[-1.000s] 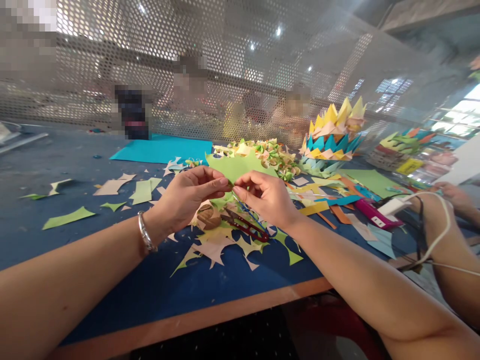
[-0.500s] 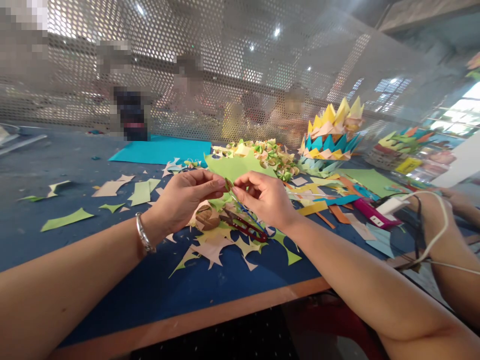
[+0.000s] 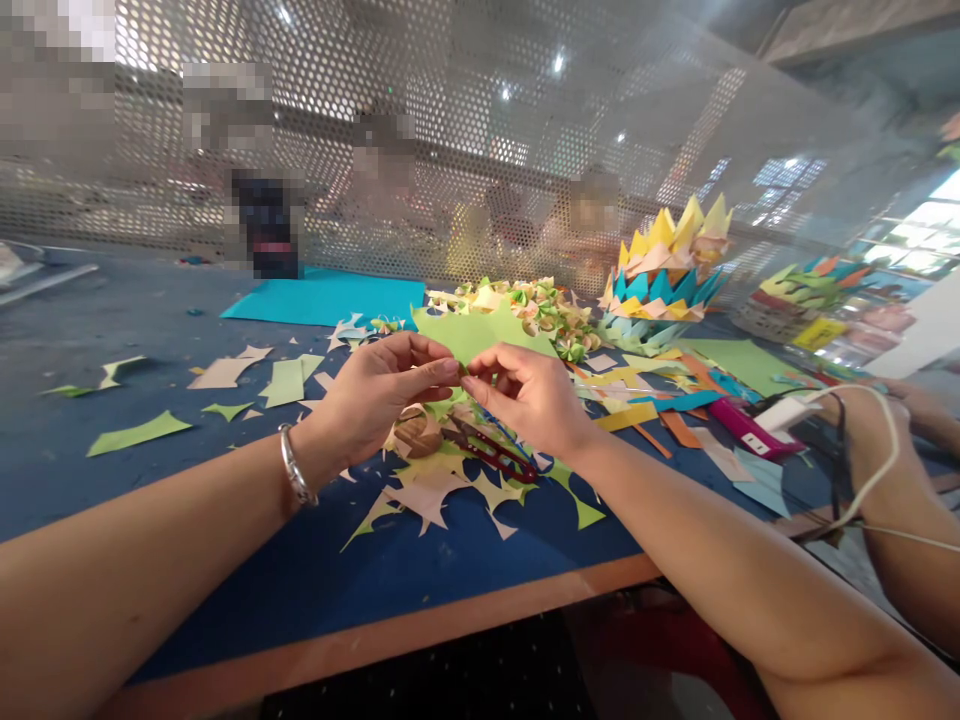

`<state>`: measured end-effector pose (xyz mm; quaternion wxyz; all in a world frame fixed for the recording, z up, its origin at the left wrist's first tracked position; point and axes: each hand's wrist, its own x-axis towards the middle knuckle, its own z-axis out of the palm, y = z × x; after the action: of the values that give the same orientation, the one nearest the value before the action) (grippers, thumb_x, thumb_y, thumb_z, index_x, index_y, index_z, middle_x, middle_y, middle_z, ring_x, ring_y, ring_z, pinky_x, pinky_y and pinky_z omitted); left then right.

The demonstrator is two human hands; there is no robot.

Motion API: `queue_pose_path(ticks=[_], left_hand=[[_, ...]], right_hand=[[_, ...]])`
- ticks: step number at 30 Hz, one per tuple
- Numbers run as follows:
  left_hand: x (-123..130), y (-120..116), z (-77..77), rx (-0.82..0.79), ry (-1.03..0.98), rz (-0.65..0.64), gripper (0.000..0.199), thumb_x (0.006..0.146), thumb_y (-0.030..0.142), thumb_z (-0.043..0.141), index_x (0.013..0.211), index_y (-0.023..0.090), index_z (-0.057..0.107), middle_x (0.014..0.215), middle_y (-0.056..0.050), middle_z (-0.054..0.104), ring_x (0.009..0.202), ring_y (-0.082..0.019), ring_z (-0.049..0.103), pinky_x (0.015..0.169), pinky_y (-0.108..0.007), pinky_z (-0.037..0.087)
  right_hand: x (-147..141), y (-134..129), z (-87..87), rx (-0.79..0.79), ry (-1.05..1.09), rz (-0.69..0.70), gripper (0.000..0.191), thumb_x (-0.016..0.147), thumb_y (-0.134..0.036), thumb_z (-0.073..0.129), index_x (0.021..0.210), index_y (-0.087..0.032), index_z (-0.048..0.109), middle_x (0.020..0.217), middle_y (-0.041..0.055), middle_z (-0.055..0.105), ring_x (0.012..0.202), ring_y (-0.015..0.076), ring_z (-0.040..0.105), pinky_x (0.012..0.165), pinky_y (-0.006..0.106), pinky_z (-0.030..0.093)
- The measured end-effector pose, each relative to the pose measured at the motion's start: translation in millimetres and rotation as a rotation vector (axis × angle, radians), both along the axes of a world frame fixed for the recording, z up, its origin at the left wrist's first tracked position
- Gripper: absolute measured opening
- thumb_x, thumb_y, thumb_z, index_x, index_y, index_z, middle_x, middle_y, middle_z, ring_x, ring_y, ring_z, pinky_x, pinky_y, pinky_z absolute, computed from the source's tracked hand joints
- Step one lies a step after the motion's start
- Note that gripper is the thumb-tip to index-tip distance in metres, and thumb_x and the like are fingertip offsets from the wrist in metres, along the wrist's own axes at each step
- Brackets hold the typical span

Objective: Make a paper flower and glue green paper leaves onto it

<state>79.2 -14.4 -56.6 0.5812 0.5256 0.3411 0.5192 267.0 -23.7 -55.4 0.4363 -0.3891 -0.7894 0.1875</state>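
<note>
Over the middle of the table, my left hand and my right hand meet fingertip to fingertip. Both pinch a tiny green paper piece, mostly covered by the fingers. Just behind them lies a light green sheet with curved cut-outs along its edge. Below the hands are a round brown roll-like object and a dark red tool, partly hidden, whose kind I cannot make out. Pink, yellow and green paper scraps lie around these.
A heap of small folded paper pieces sits behind the green sheet, with a turquoise sheet to its left. Tiered folded-paper work stands back right. A magenta power strip, cables and another person's arm are at right.
The fingertips have closed further over the small green piece, so less of it shows. My left hand has shifted slightly right; my right hand stays nearly in place.
</note>
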Motion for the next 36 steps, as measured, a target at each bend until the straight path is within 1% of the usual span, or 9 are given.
queue_pose_path(ticks=[4,8,11,15,19,22,26,30,36], left_hand=[[0.0,0.0,0.1,0.0,0.011,-0.007,0.019,0.068,0.025,0.085,0.074,0.016,0.07,0.073,-0.001,0.069,0.068,-0.012,0.065,0.074,-0.03,0.054],[-0.3,0.6,-1.1,-0.011,0.029,-0.002,0.016,0.069,0.026,0.084,0.072,0.016,0.072,0.075,-0.002,0.07,0.071,-0.014,0.066,0.078,-0.032,0.054],[-1.0,1.8,-2.8,0.003,0.032,-0.011,0.016,0.069,0.028,0.084,0.074,0.016,0.074,0.077,-0.003,0.071,0.074,-0.015,0.067,0.081,-0.033,0.054],[-1.6,2.9,-5.1,0.019,0.05,-0.018,0.021,0.066,0.028,0.086,0.081,0.017,0.075,0.082,-0.003,0.072,0.077,-0.015,0.067,0.078,-0.032,0.053],[-0.3,2.1,-5.9,0.071,0.07,0.022,0.027,0.064,0.026,0.086,0.085,0.017,0.072,0.083,-0.002,0.07,0.078,-0.015,0.066,0.077,-0.031,0.052],[0.6,1.8,-5.8,0.129,0.066,0.029,0.03,0.063,0.026,0.086,0.086,0.017,0.068,0.084,-0.001,0.067,0.08,-0.016,0.066,0.08,-0.033,0.053],[0.5,1.4,-5.3,0.154,0.068,0.028,0.029,0.064,0.025,0.084,0.085,0.017,0.066,0.084,-0.001,0.066,0.082,-0.017,0.066,0.084,-0.035,0.054],[-0.4,1.5,-6.2,0.219,0.116,0.069,0.024,0.068,0.022,0.08,0.086,0.017,0.066,0.084,-0.002,0.065,0.082,-0.016,0.065,0.081,-0.034,0.054],[-1.7,2.5,-7.3,0.298,0.26,0.121,0.018,0.076,0.024,0.072,0.09,0.019,0.062,0.087,-0.003,0.064,0.073,-0.017,0.065,0.07,-0.035,0.054]], right_hand=[[-0.3,-0.2,-0.3,-0.011,0.021,0.02,0.011,0.086,-0.028,0.067,0.085,-0.017,0.064,0.069,-0.0023,0.059,0.05,0.0066,0.042,0.047,0.024,0.033],[1.0,-0.4,-0.9,-0.029,0.034,0.03,0.009,0.086,-0.026,0.066,0.085,-0.017,0.064,0.068,-0.0028,0.059,0.049,0.0064,0.041,0.046,0.024,0.033],[1.5,-0.3,-1.2,-0.027,0.038,0.032,0.01,0.086,-0.026,0.066,0.086,-0.016,0.065,0.068,-0.0024,0.059,0.05,0.0064,0.042,0.047,0.024,0.034],[0.6,0.5,-0.7,-0.026,0.027,0.021,0.009,0.087,-0.026,0.066,0.087,-0.016,0.065,0.07,-0.0017,0.059,0.052,0.0069,0.042,0.049,0.024,0.035],[0.0,0.9,-0.2,-0.028,0.016,0.012,0.009,0.087,-0.027,0.065,0.086,-0.017,0.064,0.071,-0.0015,0.059,0.052,0.0073,0.042,0.049,0.025,0.035],[0.5,0.6,-0.5,-0.027,0.018,0.003,0.009,0.086,-0.027,0.065,0.086,-0.018,0.064,0.07,-0.0017,0.059,0.052,0.0075,0.042,0.049,0.025,0.036],[0.6,0.3,-1.1,-0.005,0.01,-0.011,0.009,0.086,-0.028,0.065,0.086,-0.018,0.064,0.069,-0.0019,0.059,0.052,0.0078,0.043,0.049,0.025,0.036],[-0.9,-0.3,-0.4,0.014,-0.006,-0.026,0.008,0.086,-0.027,0.065,0.085,-0.019,0.064,0.068,-0.0022,0.059,0.051,0.0076,0.042,0.049,0.025,0.035],[-1.5,-2.4,0.8,-0.004,0.002,0.002,0.012,0.086,-0.029,0.068,0.086,-0.018,0.065,0.068,-0.0019,0.06,0.05,0.0074,0.044,0.047,0.025,0.035]])
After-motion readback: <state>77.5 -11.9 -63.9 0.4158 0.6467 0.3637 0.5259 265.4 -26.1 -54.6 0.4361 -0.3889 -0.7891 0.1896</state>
